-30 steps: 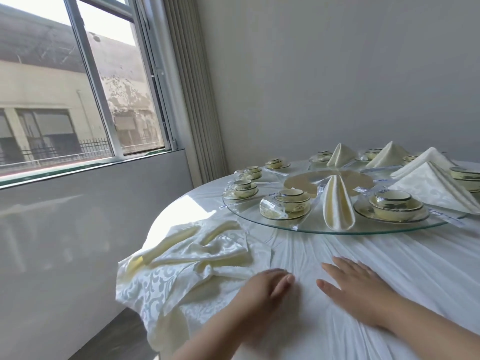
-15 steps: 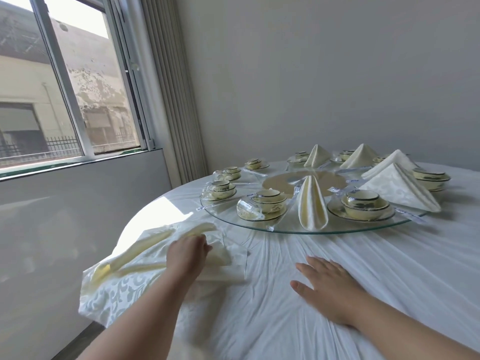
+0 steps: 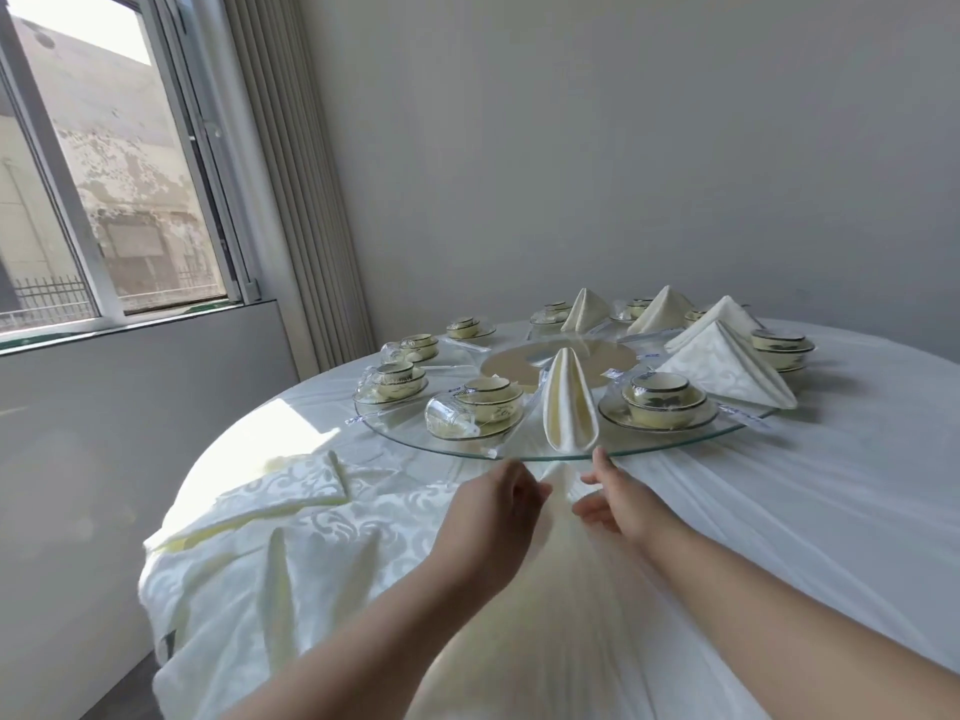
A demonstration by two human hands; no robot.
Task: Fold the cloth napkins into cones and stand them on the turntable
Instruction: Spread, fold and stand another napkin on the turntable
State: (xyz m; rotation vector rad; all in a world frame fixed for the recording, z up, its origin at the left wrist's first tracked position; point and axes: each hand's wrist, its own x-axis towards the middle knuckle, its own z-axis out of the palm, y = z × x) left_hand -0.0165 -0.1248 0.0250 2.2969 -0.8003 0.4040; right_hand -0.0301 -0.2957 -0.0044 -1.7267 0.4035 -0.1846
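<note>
Head view: no writing is readable anywhere. Five folded napkins stand on the glass turntable (image 3: 649, 449), the nearest cone (image 3: 569, 405) at its front rim. The left hand (image 3: 498, 504) and right hand (image 3: 621, 498) pinch a cream napkin (image 3: 558, 478) just below that rim; its lower part blurs. Loose napkins (image 3: 291, 491) lie left, their count unclear.

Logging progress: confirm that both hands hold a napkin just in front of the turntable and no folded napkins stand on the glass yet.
Wrong on one point: the head view shows several folded napkins already standing on the turntable. The rest holds: left hand and right hand hold a napkin just before its rim.
</note>
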